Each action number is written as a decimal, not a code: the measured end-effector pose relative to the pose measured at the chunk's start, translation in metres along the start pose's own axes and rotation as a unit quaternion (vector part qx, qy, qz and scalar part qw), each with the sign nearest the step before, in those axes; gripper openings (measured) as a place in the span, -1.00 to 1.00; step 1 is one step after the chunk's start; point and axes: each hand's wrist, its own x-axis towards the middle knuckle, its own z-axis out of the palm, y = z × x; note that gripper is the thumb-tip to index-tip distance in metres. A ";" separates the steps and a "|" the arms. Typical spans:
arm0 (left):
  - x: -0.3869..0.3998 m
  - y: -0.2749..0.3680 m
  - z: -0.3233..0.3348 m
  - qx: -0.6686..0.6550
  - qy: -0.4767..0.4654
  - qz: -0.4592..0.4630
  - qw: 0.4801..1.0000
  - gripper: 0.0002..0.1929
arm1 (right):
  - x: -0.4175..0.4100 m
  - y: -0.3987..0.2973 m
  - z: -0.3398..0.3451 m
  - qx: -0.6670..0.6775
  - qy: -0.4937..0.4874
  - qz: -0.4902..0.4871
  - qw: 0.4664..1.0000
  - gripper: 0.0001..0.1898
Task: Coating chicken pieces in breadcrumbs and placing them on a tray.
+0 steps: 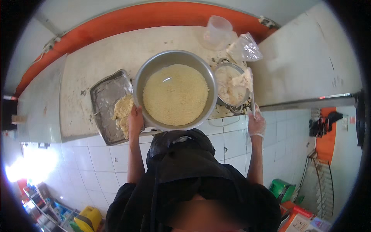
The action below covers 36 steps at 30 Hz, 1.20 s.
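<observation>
A large metal bowl [176, 92] of pale yellow crumbs or coarse flour stands at the table's near edge. My bare left hand [135, 120] is at its left rim, fingers seemingly on the rim; the exact grip is partly hidden. Beside that hand, coated pieces of food [123, 111] lie on a rectangular metal tray [108, 90]. My right hand [256, 123], in a clear plastic glove, holds the handle of tongs [252, 95]. At their far end is a pale, wet piece of food [243, 79], over a metal pot [230, 84] with similar pieces in milky liquid.
Behind the pot stand a translucent plastic container [218, 32] and a clear plastic bag [246, 47]. The worn white table [98, 58] meets an orange-banded wall. A pale cabinet or counter [301, 63] is on the right. White tiles cover the floor [98, 162].
</observation>
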 end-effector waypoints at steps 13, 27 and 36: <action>-0.001 -0.011 0.006 -0.026 0.039 0.052 0.998 -0.66 | -0.017 -0.060 -0.027 0.166 -0.059 -0.039 0.984 -0.56; -0.004 -0.007 0.011 -0.038 0.066 0.070 0.995 -0.68 | -0.015 -0.077 0.079 0.095 -0.250 -0.027 0.963 -0.46; -0.009 0.000 0.006 -0.013 0.052 0.030 0.998 -0.67 | 0.048 0.009 0.013 -0.157 -0.165 -0.045 0.973 -0.71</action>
